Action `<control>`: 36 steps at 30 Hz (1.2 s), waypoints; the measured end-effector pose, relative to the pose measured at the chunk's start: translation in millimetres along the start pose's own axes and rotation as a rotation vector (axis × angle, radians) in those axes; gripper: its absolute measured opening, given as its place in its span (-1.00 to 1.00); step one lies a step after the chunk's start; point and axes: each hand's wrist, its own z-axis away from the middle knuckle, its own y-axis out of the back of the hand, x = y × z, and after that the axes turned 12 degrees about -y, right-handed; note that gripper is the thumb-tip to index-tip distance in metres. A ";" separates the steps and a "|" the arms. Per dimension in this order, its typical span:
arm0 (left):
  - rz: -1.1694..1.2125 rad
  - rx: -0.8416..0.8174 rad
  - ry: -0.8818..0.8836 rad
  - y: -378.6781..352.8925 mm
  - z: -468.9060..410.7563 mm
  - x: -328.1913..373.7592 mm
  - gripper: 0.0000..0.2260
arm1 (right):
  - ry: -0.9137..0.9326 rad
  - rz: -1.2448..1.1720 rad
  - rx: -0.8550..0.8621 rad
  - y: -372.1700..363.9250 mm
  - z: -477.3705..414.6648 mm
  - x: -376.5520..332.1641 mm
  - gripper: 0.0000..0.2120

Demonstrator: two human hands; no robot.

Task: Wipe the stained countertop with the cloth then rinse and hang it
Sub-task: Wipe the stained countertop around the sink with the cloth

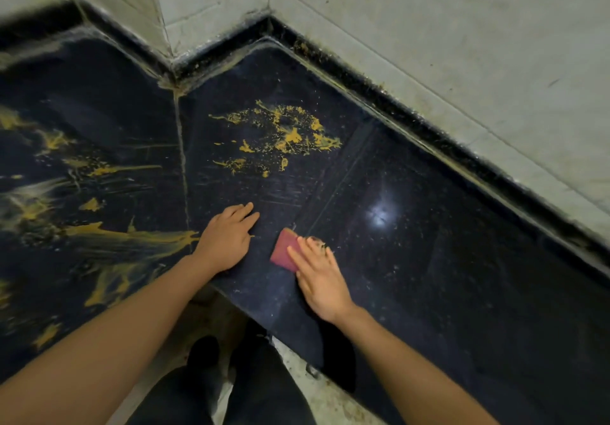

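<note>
A dark polished countertop (412,259) fills the view and wraps round an inner corner. Yellow stains lie on it: one splatter (284,134) ahead of my hands and long smears (132,239) across the left section. A small red cloth pad (284,249) lies flat on the counter near the front edge. My right hand (318,279) presses on it with straight fingers and covers its right part. My left hand (227,238) rests flat on the counter just left of the cloth, apart from it, and holds nothing.
Grimy white tiled walls (462,45) rise behind the counter, with a dirty dark upstand (396,94) along their base. A wall pillar (138,5) juts in at the back left. The counter's front edge runs below my hands, above my dark trousers (257,391) and the floor.
</note>
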 end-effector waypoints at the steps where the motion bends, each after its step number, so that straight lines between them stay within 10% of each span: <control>1: 0.018 -0.021 -0.016 1.7 0.9 -1.9 -0.55 | 0.029 0.011 0.010 -3.9 12.8 -8.2 -0.57; 12: 0.286 0.149 -0.104 -4.1 29.5 4.8 -0.62 | 0.065 -0.037 0.068 -31.6 78.6 -49.8 -0.60; 19: 0.838 0.244 -0.046 1.7 70.3 25.1 -0.83 | -0.538 -0.984 0.113 15.3 70.1 -64.2 -0.82; 24: 1.063 0.177 -0.107 19.5 70.6 47.4 -0.88 | -0.591 -1.545 0.026 46.3 60.3 -67.1 -0.85; 29: 1.032 0.245 -0.019 22.0 59.6 47.1 -0.62 | -0.612 -1.581 -0.025 51.4 62.1 -67.9 -0.82; 36: 0.985 0.240 -0.044 19.7 54.4 57.0 -0.77 | -0.608 -1.496 -0.019 53.9 67.5 -68.9 -0.97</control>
